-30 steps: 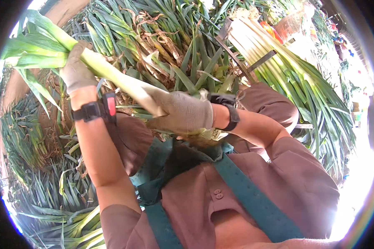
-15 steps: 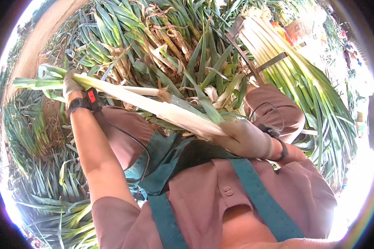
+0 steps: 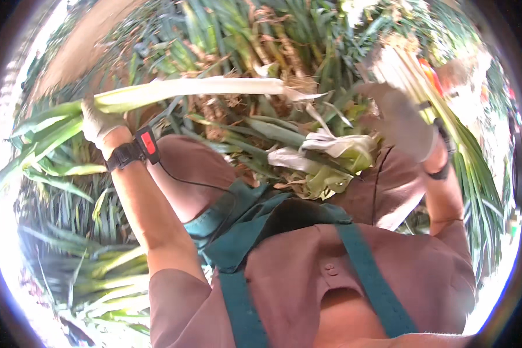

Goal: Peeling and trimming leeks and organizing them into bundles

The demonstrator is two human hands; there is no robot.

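Note:
My gloved left hand (image 3: 100, 123) is closed around the green end of leeks (image 3: 191, 87). Their pale shafts stretch rightward, level above the pile, and the green leaves hang past the hand at the left. My gloved right hand (image 3: 403, 123) is raised at the right, blurred, fingers apart and nothing visible in it. Just left of and below it are loose, pale, peeled leek leaves (image 3: 339, 148), over my lap and the pile. Beyond the right hand lies a bundle of trimmed leeks (image 3: 470, 151), white ends up and green leaves trailing down.
Unpeeled leeks with dry leaves and roots (image 3: 272, 40) are heaped in front of me. More leeks (image 3: 69, 203) lie at the left. A strip of bare earth (image 3: 87, 43) runs at the far left. Something orange (image 3: 432, 75) shows behind the bundle.
My right hand has left the leeks' white end and moved up and right. The leeks have swung level, and peeled leaves now show loose at centre right.

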